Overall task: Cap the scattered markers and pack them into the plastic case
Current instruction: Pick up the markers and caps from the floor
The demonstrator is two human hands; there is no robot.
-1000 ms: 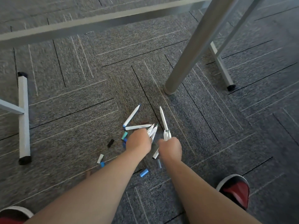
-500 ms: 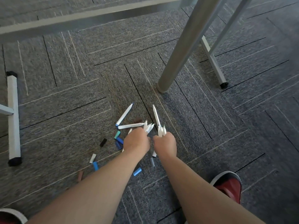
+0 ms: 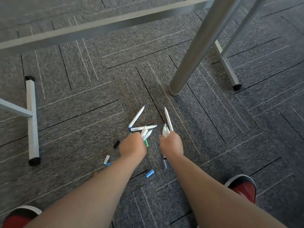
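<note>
Grey carpet-tile floor (image 3: 82,96), thin pale and black lines, kinda herringbone. Loose in the middle: a white marker with a blue end (image 3: 136,117), a second white marker (image 3: 139,128) crosswise right at that blue end, and a brown cap (image 3: 151,122) just beside. Closer in: a black cap (image 3: 116,143), a white cap (image 3: 107,159) with a small blue cap (image 3: 108,164) at its tip, a light-blue cap (image 3: 150,173), and a dark grey piece (image 3: 164,164), partly hidden. Also planted on the carpet: a round grey metal table leg (image 3: 174,88), a white square-tube frame foot with black end plugs (image 3: 32,120) out left, a similar frame foot (image 3: 227,68) out right, plus a red shoe with a white sole (image 3: 243,186) and its twin (image 3: 18,216).
</note>
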